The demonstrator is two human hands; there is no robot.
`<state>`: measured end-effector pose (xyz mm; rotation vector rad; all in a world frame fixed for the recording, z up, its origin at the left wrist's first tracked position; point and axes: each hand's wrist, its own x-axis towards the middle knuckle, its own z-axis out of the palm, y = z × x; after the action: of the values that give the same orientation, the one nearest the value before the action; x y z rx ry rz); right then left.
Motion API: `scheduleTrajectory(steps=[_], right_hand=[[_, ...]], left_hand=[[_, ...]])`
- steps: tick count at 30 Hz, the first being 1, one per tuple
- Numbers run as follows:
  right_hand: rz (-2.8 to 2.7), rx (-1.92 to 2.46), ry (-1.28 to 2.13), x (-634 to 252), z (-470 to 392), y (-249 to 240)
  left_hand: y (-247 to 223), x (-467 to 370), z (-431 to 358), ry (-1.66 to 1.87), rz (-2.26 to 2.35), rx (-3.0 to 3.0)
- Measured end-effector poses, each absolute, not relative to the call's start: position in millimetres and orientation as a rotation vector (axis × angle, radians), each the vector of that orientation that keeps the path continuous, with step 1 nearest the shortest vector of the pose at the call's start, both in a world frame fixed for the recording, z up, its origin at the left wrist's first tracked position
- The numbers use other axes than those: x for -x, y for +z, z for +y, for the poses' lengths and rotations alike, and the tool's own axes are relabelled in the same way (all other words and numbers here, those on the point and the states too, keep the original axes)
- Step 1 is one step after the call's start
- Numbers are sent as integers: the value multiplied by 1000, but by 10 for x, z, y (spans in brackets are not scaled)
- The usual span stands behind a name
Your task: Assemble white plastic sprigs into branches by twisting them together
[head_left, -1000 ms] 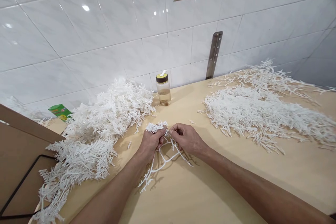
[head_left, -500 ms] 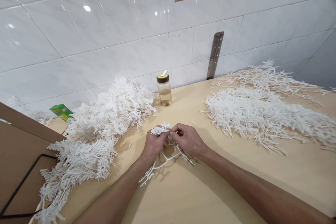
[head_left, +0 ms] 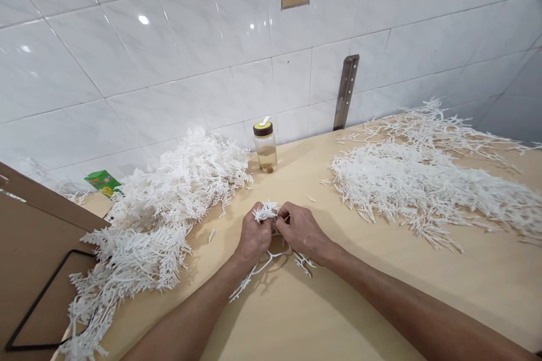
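At the middle of the pale counter, a white branching piece is held between two bare hands, its thin strands spread toward seven and five o'clock. It is gripped by the left hand, whose fingers are curled tightly; a bunched white tuft is shown above the thumb, and whether tuft and piece are joined cannot be told. By the right hand, set just beside the left, the same piece is pinched close to the tuft; the fingers are drawn narrow, and the exact strand is hidden.

With the hands taken as the dial's centre, a heaped white pile is spread from eight to eleven o'clock. A flatter white pile is laid between two and three, backed by looser twigs. A lidded bottle, partly filled with liquid, is stood upright at twelve, near the tiled wall. At one, a metal strip is seen. Toward ten, a green box is partly hidden by the heaped pile.
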<state>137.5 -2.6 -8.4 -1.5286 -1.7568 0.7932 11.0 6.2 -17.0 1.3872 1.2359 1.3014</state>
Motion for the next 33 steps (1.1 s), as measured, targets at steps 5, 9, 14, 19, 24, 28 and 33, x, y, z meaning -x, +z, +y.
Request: scheduleTrajectory(steps=[5,9,14,19,24,28,33], right_hand=[[-1849,1555,316,-1497,44,-148],[-1689,1602,194,-1816,194,-138],[-1530,1700,59,-2197,341,-50],[-1697,1429,288,-1996,192,31],[-1838,1270,634,-1559,-48,7],[-1860,1220,528,-1473,-86,-78],[-1912,1207,449,-1483,-71,-96]], left_hand=[[-102,-86,-18,1283,1151,-1344],[-84,-23,-50,1116,1088,-1230],[-30,2,-30,1085,1083,-1037],[0,6,15,1117,1102,-944],[-2,9,17,1103,1157,-970],[-11,-45,10,1137,1212,-978],[-66,-108,26,1237,1288,-1075]])
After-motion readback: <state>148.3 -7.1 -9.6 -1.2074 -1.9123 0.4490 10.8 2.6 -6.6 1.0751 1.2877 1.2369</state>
